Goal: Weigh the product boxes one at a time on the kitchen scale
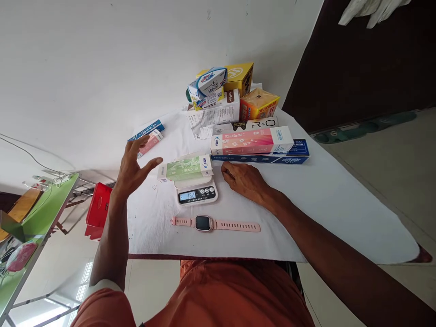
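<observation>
A green and white box (186, 167) lies on a small white digital scale (197, 193) whose display is lit. My left hand (134, 167) hovers just left of that box, fingers spread, holding nothing. My right hand (243, 178) rests palm down on the white tablecloth (323, 200) to the right of the scale, fingers loosely curled, nothing in it. A pink smartwatch (215, 224) lies flat in front of the scale.
A pink box (251, 141) sits on a long blue box (262, 156) behind my right hand. Further back is a pile of cartons, with a yellow box (238, 76) and an orange pack (258, 104). Two small boxes (148, 135) lie at left. A red stool (98, 206) and green table (41, 213) stand left.
</observation>
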The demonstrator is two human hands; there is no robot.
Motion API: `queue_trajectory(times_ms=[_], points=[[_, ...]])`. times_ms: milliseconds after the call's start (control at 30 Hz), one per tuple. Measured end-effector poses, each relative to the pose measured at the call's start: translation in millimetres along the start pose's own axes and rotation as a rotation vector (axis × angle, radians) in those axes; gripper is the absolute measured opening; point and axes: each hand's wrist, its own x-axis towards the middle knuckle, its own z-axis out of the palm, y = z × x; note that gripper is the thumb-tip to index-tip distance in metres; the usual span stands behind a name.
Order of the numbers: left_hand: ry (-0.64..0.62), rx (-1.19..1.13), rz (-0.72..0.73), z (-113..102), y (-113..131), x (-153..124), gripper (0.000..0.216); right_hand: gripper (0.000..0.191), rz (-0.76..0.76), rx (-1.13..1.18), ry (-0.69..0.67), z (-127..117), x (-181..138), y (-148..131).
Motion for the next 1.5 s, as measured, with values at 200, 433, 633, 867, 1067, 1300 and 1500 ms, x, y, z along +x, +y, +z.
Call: queue_trajectory(times_ms=[200,433,633,867,1067,1300,1500], points=[[-0.020,0.023,0.019,6,0,-3,0.061,0.025,0.005,0.010,-0.007,-2,-1,-2],[-0.399,0.139,-0.001,51,2,-11,0.052,0.025,-0.002,0.013,0.002,-3,-1,-2],[-0.397,0.027,0.011,44,0,-3,0.042,0.026,0.012,-0.036,-0.027,-3,0,-2],[-0.183,0.014,0.202,47,42,56,0.052,0.028,0.017,-0.066,-0.041,-3,2,-2],[-0.234,0.002,0.339,125,74,130,0.061,0.026,0.018,-0.068,-0.043,-6,0,-4],[-0.237,0.112,0.356,148,87,145,0.064,0.026,0.049,-0.057,-0.090,-8,1,-5],[-0.077,-0.006,0.341,125,36,115,0.061,0.023,0.015,-0.048,-0.036,-1,-1,-1]])
